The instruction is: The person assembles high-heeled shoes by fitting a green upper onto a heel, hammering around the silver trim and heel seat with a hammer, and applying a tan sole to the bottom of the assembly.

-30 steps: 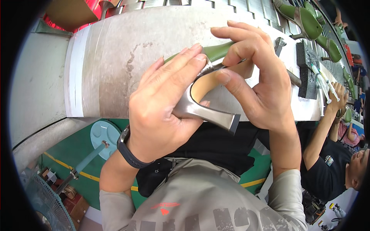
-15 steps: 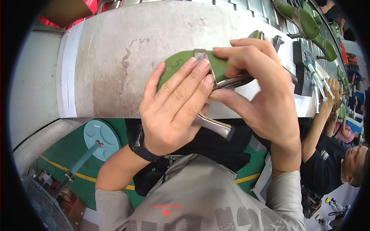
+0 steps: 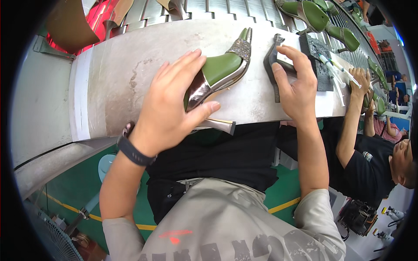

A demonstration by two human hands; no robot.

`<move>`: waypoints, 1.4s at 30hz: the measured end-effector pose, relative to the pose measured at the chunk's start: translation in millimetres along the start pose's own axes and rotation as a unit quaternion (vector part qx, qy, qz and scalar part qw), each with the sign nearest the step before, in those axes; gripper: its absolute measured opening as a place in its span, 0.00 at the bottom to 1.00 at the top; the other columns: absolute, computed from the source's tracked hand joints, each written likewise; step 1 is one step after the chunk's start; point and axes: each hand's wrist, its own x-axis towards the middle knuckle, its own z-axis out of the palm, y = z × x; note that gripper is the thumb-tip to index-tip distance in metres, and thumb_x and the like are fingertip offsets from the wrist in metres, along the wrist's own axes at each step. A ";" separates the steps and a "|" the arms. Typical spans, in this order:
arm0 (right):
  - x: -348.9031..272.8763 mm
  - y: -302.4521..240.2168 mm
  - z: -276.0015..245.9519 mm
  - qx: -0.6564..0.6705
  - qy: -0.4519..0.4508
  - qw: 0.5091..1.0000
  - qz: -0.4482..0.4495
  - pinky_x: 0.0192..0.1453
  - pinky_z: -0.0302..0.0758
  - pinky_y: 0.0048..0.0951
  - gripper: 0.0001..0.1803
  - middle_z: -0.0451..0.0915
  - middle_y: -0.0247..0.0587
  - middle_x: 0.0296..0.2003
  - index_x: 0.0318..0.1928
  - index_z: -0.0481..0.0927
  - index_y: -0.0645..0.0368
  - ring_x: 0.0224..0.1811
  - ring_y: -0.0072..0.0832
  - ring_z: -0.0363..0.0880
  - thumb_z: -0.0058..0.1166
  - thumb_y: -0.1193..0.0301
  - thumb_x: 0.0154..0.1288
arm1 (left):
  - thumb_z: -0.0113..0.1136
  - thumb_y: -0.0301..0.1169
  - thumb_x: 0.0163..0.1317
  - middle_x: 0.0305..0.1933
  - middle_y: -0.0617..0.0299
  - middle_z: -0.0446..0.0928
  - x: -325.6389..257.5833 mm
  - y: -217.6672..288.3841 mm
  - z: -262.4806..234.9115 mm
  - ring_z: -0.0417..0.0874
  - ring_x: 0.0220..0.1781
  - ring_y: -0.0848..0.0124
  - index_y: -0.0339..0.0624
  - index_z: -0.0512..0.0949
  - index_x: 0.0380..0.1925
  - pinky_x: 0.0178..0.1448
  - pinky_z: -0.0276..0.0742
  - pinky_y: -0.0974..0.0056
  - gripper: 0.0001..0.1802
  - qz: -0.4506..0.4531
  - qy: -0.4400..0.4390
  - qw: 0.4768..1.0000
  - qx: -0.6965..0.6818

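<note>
A high-heeled shoe (image 3: 223, 69) on a green last lies on its side on the pale bench, toe pointing away. It has a glittery band near the toe, a bronze metallic back and a slim heel. My left hand (image 3: 167, 102) is laid over its rear, long fingers on the far side and thumb on the near side, hiding that end. To the right, a dark metal hand tool (image 3: 271, 65), possibly lasting pincers, lies on the bench. My right hand (image 3: 298, 85) is over it, thumb and fingers apart around its upper part; firm contact is not clear.
A black block (image 3: 317, 65) with several white syringes (image 3: 335, 71) lies right of the tool. Beyond the bench, a slatted metal conveyor (image 3: 209, 9) carries more green shoes (image 3: 307, 15). A co-worker (image 3: 368, 152) works at the right. A brown panel (image 3: 72, 28) hangs at the far left.
My right hand has left the shoe and moved right to the dark tool. The shoe has been turned so its toe points away, with my left hand now over its rear.
</note>
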 end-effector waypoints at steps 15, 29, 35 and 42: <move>-18.7 -56.8 -45.1 0.087 -0.084 0.992 -0.018 0.40 0.81 0.31 0.22 0.81 0.44 0.31 0.50 0.88 0.62 0.32 0.36 0.83 0.78 0.73 0.54 | 0.76 0.35 0.53 0.69 0.42 0.77 30.7 -4.8 6.6 0.78 0.70 0.47 0.32 0.74 0.69 0.76 0.70 0.52 0.42 -0.022 -0.069 0.994 -0.084; -26.9 -98.7 13.9 0.175 -0.055 0.983 -0.032 0.52 0.89 0.40 0.23 0.86 0.54 0.47 0.48 0.86 0.69 0.46 0.48 0.89 0.77 0.75 0.49 | 0.72 0.30 0.49 0.69 0.41 0.77 35.2 -6.5 3.9 0.78 0.69 0.44 0.30 0.72 0.70 0.73 0.72 0.48 0.45 0.032 -0.061 0.996 -0.053; -21.4 -102.8 14.0 0.277 -0.101 0.955 0.016 0.51 0.88 0.37 0.22 0.88 0.53 0.45 0.48 0.86 0.68 0.44 0.43 0.89 0.75 0.77 0.51 | 0.72 0.30 0.44 0.72 0.41 0.75 31.1 -5.3 4.2 0.77 0.71 0.44 0.30 0.68 0.74 0.73 0.70 0.48 0.51 0.056 -0.058 0.996 -0.047; -31.2 -95.9 18.4 0.291 -0.081 0.953 -0.012 0.53 0.87 0.39 0.21 0.88 0.55 0.46 0.50 0.85 0.68 0.48 0.46 0.90 0.75 0.78 0.54 | 0.77 0.37 0.42 0.72 0.43 0.74 21.2 -12.5 -0.3 0.76 0.71 0.46 0.31 0.70 0.72 0.73 0.70 0.48 0.53 0.062 -0.048 0.996 -0.035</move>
